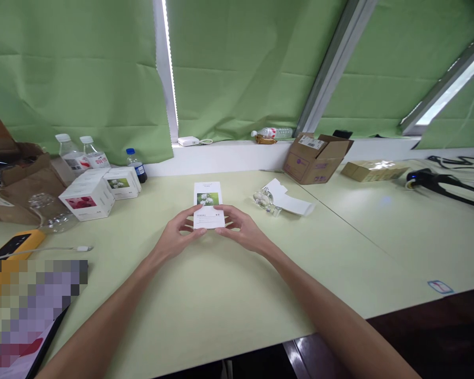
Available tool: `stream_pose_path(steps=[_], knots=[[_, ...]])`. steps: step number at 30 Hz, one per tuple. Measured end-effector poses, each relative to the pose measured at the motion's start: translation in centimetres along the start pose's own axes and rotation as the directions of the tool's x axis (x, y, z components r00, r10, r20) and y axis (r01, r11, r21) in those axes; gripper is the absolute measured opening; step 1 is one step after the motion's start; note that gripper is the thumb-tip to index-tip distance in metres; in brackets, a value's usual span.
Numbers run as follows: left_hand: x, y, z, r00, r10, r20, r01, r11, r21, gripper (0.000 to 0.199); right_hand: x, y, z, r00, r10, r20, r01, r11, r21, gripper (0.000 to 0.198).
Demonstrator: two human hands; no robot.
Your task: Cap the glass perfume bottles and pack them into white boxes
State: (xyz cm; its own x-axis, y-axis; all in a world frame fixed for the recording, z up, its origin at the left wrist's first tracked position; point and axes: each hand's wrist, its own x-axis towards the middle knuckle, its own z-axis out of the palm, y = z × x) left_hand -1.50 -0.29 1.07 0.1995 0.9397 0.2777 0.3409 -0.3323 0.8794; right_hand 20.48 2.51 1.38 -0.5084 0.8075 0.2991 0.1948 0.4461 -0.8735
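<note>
Two bare forearms reach forward over a pale green table [221, 295] and meet at a small white box [207, 206] with a flower picture on it, lying flat near the table's middle. The left hand [179, 231] and the right hand [240, 226] are close together, fingers curled round the box's near end from either side, pinching it between them.

Left of the box, nearer the viewer, a yellow device [18, 245] lies with a white cable [63, 248] beside it. Further left of the box stand two white cartons [87, 198] with pictures, a clear jar [51, 210], brown paper bags [23, 179] and several bottles [73, 152]. Just right of the box lie a small glass bottle [265, 200] and an opened white carton [290, 199]. Beyond those, right of the box, sits an open cardboard box [314, 158]. Behind everything hang green blinds [240, 63].
</note>
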Motion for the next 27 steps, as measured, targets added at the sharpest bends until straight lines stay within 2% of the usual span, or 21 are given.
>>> stream_pose_path(steps=[7, 17, 22, 27], knots=[[0.10, -0.54, 0.15, 1.000, 0.011, -0.021, -0.012, 1.000, -0.019, 0.059, -0.06, -0.20, 0.07, 1.000, 0.010, -0.004, -0.010, 1.000, 0.010, 0.048], [0.03, -0.24, 0.09, 1.000, -0.025, 0.011, 0.026, 0.998, -0.055, 0.062, -0.01, -0.26, 0.38, 0.999, 0.020, -0.031, -0.019, 0.999, 0.028, 0.046], [0.02, -0.23, 0.37, 0.998, -0.048, 0.032, 0.054, 0.978, -0.202, 0.069, -0.02, -0.43, 0.36, 0.999, 0.042, 0.005, -0.042, 0.995, 0.093, 0.047], [0.11, -0.51, 0.66, 0.997, -0.046, 0.068, 0.065, 0.944, -0.323, 0.066, 0.05, -0.27, 0.32, 0.998, 0.059, 0.023, -0.061, 0.990, 0.127, 0.050]])
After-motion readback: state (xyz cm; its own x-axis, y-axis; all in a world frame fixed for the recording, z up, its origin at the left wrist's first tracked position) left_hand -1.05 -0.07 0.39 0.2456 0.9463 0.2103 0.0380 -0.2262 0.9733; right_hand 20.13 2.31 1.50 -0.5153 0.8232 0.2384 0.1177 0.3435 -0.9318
